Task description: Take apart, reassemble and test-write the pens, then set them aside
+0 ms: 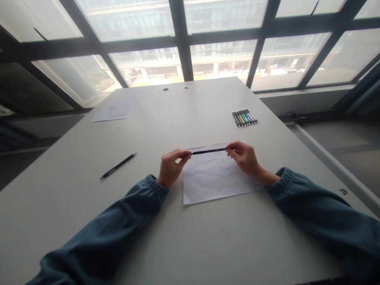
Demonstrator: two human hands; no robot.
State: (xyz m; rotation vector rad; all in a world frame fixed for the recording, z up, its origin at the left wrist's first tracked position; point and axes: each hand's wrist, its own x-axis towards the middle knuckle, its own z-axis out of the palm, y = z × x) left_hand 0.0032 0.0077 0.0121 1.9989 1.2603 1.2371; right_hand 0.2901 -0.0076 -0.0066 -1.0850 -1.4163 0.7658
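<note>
A slim black pen (209,151) is stretched level between my two hands, above a white sheet of paper (213,180). My left hand (173,164) pinches its left end between thumb and fingers. At the right end, my right hand (244,158) closes on it in the same way. Faint marks show on the paper, whose right edge is partly covered by my right hand and wrist. Another black pen (118,166) lies slantwise on the table, left of my left hand.
Several pens with differently coloured barrels (245,117) lie side by side at the back right of the white table (184,126). Sheets of paper (114,107) rest at the far left. Two round fittings sit near the far edge, before large windows (222,59).
</note>
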